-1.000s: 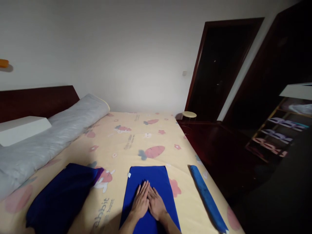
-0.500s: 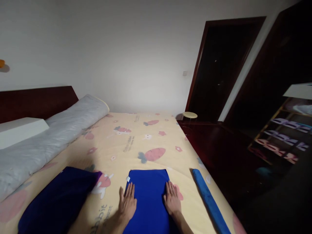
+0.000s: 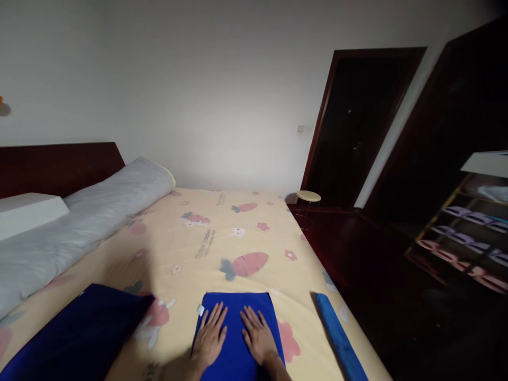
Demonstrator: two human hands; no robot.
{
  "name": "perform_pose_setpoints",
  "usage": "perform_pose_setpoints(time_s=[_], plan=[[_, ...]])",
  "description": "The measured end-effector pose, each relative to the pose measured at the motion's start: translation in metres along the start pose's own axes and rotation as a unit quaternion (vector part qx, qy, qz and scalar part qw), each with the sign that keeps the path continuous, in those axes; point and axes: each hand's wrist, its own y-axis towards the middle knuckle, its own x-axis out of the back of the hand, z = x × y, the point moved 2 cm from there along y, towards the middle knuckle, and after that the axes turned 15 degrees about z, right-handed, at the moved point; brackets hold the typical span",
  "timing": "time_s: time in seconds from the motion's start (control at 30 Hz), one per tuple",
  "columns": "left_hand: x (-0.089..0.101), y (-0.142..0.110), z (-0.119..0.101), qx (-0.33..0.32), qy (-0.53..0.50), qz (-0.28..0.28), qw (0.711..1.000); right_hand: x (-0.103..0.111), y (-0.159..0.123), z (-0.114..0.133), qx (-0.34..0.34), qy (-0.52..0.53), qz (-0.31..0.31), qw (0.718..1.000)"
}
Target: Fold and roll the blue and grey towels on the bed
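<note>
A folded bright blue cloth (image 3: 234, 309) lies flat on the yellow patterned bed sheet (image 3: 222, 243) at the bottom centre. My left hand (image 3: 209, 338) rests on its left part, palm down, fingers spread. My right hand (image 3: 257, 336) presses flat on its right part, fingers also stretched out. Neither hand holds anything. A small white tag (image 3: 200, 310) sticks out at the cloth's far left corner.
A rolled blue towel (image 3: 337, 338) lies near the bed's right edge. A dark navy cloth (image 3: 75, 338) is spread at the lower left. A long grey bolster (image 3: 79, 217) runs along the dark headboard (image 3: 55, 166). Dark wooden furniture (image 3: 341, 238), a doorway and a shelf stand to the right.
My hands went from together at the cloth's middle, out to its side edges, then back onto its surface. The camera tipped, so the bed sits lower in view.
</note>
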Motion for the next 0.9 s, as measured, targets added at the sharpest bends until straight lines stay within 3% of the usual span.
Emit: perform_pose_setpoints(time_s=[0.1, 0.17, 0.33, 0.5, 0.57, 0.67, 0.73, 0.8, 0.9], plan=[[-0.004, 0.004, 0.020, 0.132, -0.011, -0.011, 0.991, 0.008, 0.000, -0.032, -0.098, -0.015, -0.032, 0.995], [-0.004, 0.006, 0.024, 0.173, -0.012, -0.004, 0.985, 0.010, -0.001, -0.049, -0.157, -0.025, -0.054, 0.986], [0.003, 0.009, 0.019, 0.187, -0.014, 0.020, 0.982, 0.009, -0.002, -0.071, -0.232, -0.034, -0.066, 0.970], [0.020, 0.013, 0.017, 0.201, 0.002, 0.034, 0.979, 0.014, 0.004, -0.062, -0.257, -0.022, -0.071, 0.964], [0.023, 0.017, 0.011, 0.165, 0.015, 0.008, 0.986, 0.014, 0.010, -0.046, -0.228, -0.024, -0.086, 0.970], [0.016, 0.025, -0.005, 0.057, 0.030, -0.036, 0.997, 0.005, 0.022, -0.007, -0.073, -0.021, -0.063, 0.995], [0.007, 0.031, -0.014, 0.006, 0.033, -0.034, 0.999, -0.004, 0.030, 0.016, 0.012, -0.009, -0.029, 0.999], [-0.002, 0.035, -0.014, -0.006, 0.031, -0.012, 0.999, -0.008, 0.034, 0.025, 0.040, 0.003, -0.007, 0.999], [-0.005, 0.034, 0.006, 0.042, 0.025, 0.003, 0.999, -0.003, 0.032, 0.008, 0.005, 0.005, -0.011, 1.000]])
